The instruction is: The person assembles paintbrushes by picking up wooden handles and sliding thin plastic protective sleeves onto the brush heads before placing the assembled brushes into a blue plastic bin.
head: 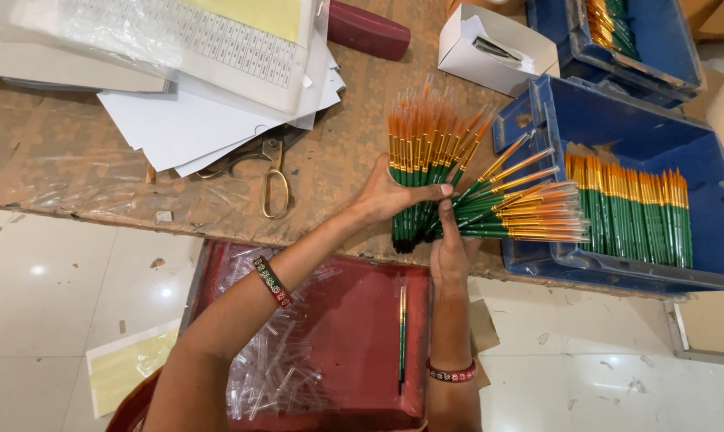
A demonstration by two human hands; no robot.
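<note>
A fanned bundle of green-handled paintbrushes with gold ferrules and orange bristles (434, 172) is gripped by the left hand (394, 194), closed around the handles. The lower handles are pinched by the right hand (452, 250), directly beneath. Just right of both hands, more such brushes are held in a blue plastic crate (698, 160). Brass-handled scissors (272, 172) lie to the left.

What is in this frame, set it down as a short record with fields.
left hand: grips an upright bundle of brushes, green handles, orange bristles
right hand: holds a fanned bundle pointing right
blue crate: more brushes in rows
red tray: clear tubes, one loose brush
table: scissors, white papers, white box
</note>
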